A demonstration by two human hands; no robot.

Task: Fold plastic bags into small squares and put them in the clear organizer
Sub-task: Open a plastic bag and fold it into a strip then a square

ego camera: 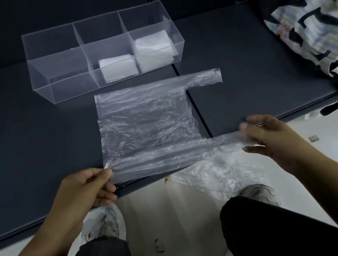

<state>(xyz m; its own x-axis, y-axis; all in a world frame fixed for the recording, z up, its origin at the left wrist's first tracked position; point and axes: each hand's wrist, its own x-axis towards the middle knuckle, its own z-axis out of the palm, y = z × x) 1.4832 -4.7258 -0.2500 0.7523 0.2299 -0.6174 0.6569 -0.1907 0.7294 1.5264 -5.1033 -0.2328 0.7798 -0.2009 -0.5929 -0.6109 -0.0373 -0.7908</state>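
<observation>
Plastic bag point(146, 126): t-shirt type, clear, spread flat on dark bench point(26, 146) just in front of organizer, handles pointing R. Flat so creases come out straight.
Left hand point(90, 187): thumb + fingers pinch near-L corner of bag, lifting it off bench edge.
Right hand point(272, 135): pinches end of near handle, a bit blurred. Hands wide apart, so near edge is taut betw them.
Step (my read): 1st lengthwise fold, near strip goes over toward far side to narrow the bag.
Clear organizer point(59, 67): 6 sections, close behind bag so the drop-in reach is short.
Folded squares: one in middle section point(118, 69), bigger one at R end point(153, 46). Front/back row hard to tell thru clear walls. Other sections look unfilled.
Spare bag point(224, 176): crumpled on floor point(175, 213) by R shoe, prob next in queue.
Backpack point(308, 19): far R on bench, well apart from the work.
Risk: thin film slips or skews if tension is uneven.
</observation>
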